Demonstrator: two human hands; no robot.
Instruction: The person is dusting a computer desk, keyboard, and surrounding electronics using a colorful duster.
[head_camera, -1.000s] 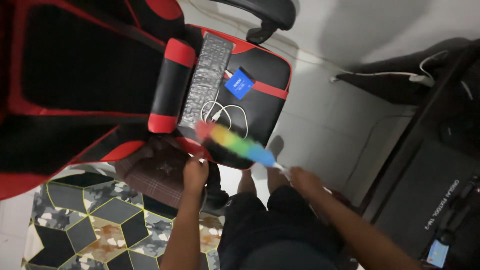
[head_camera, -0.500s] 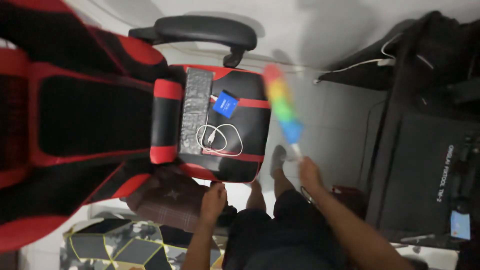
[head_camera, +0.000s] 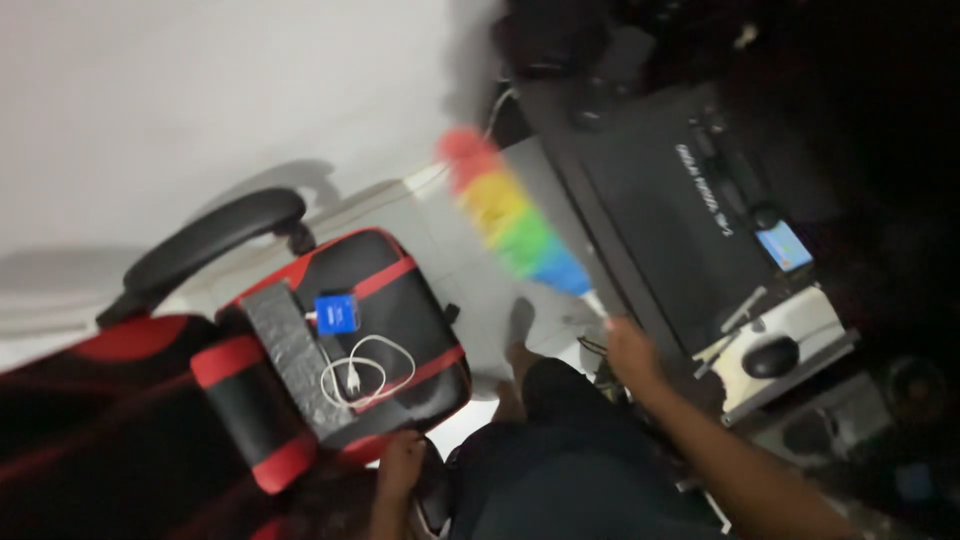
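My right hand (head_camera: 632, 349) grips the handle of a rainbow-coloured duster (head_camera: 512, 220), whose fluffy head points up and left toward the edge of a dark desk (head_camera: 650, 230). My left hand (head_camera: 400, 465) rests on the front edge of a red and black chair seat (head_camera: 400, 290), fingers curled on it. On the seat lie a grey keyboard (head_camera: 290, 355), a small blue box (head_camera: 337, 313) and a coiled white cable (head_camera: 365, 370).
The chair's black armrest (head_camera: 205, 245) sticks out to the left below a white wall. On the desk sit a black mat, a black mouse (head_camera: 770, 355) on a white pad and a small lit screen (head_camera: 785, 245). My dark shorts fill the bottom middle.
The view has swung right toward the desk, so the chair now lies lower left. The duster has risen from beside the seat toward the desk edge. My left hand stays at the seat's front.
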